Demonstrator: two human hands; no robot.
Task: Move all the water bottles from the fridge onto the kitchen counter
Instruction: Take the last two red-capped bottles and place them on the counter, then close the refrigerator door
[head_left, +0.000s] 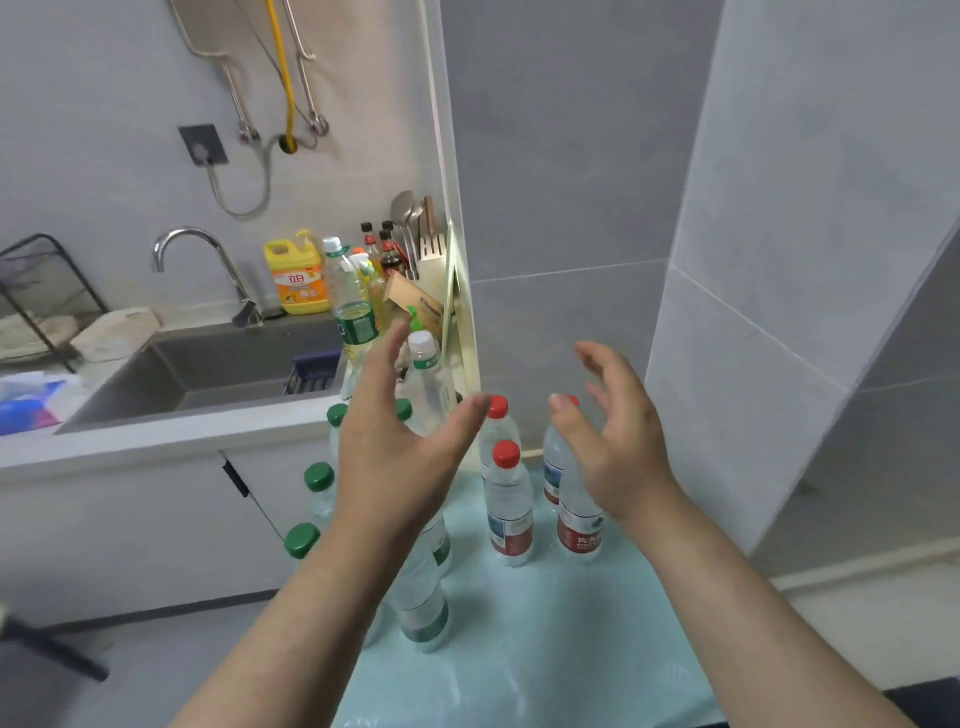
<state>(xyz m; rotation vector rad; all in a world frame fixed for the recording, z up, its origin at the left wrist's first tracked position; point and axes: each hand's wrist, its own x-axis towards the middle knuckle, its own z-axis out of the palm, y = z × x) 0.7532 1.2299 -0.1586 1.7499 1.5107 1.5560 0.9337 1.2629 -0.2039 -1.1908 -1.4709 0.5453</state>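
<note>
Both hands hover empty, fingers spread wide: my left hand (400, 457) over the green-capped bottles (318, 477), my right hand (618, 441) beside the red-capped bottles (509, 499), all upright on the teal worktop (545, 649). I judge this a between-trips step; next calls for the fridge, unseen here.

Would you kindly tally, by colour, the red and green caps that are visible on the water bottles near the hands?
Red caps: 3 (one partly hidden by the right hand)
Green caps: 4
Total: 7
</note>
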